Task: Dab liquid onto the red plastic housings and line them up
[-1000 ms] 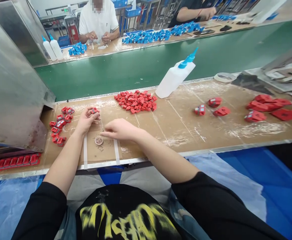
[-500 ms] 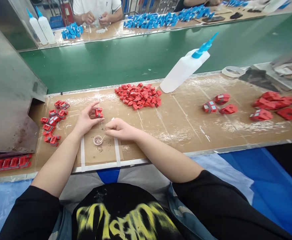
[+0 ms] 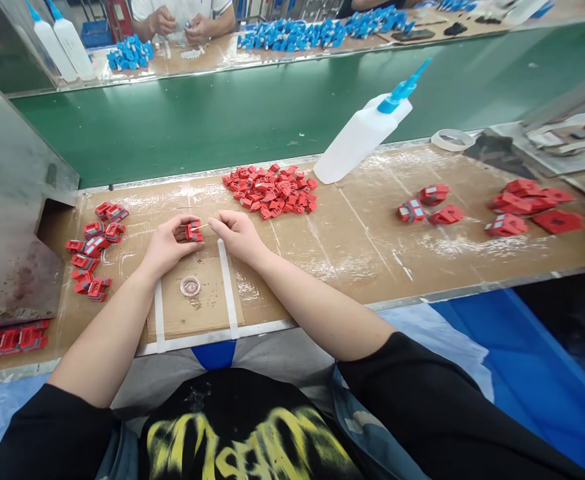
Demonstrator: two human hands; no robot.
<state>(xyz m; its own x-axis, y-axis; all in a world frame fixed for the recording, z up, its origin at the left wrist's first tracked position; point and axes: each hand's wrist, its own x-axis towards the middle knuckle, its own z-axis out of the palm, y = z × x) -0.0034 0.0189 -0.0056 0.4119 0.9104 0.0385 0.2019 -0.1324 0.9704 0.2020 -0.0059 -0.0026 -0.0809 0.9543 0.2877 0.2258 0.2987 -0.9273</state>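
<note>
Now, far left, a row of red parts [image 3: 7, 340] lies along the near edge of the surface [image 3: 372, 247] beneath a metal housing [image 3: 17, 200]. Just right of that, a loose scatter of red clips [image 3: 95, 247] sits beside the left forearm. The left hand [image 3: 169, 243] is curled, fingers closed around one small red clip [image 3: 193, 231], lifted just off the surface. Below the two hands, a tiny clear dish [image 3: 190, 286] rests on a taped cardboard pad [image 3: 202, 300]. The right hand [image 3: 237, 235] pinches a thin pale stick [image 3: 203, 227], its tip right at the held clip. Further back, a heap of red clips [image 3: 272, 190] lies by the green belt [image 3: 252, 120]. A tilted white bottle with a blue nozzle [image 3: 367, 133] leans next to it. Over to the right, more red pieces [image 3: 432, 203] lie in small groups, well apart from the hands. Across the belt, another person's hands [image 3: 177, 27] work beside blue parts [image 3: 129, 53].
</note>
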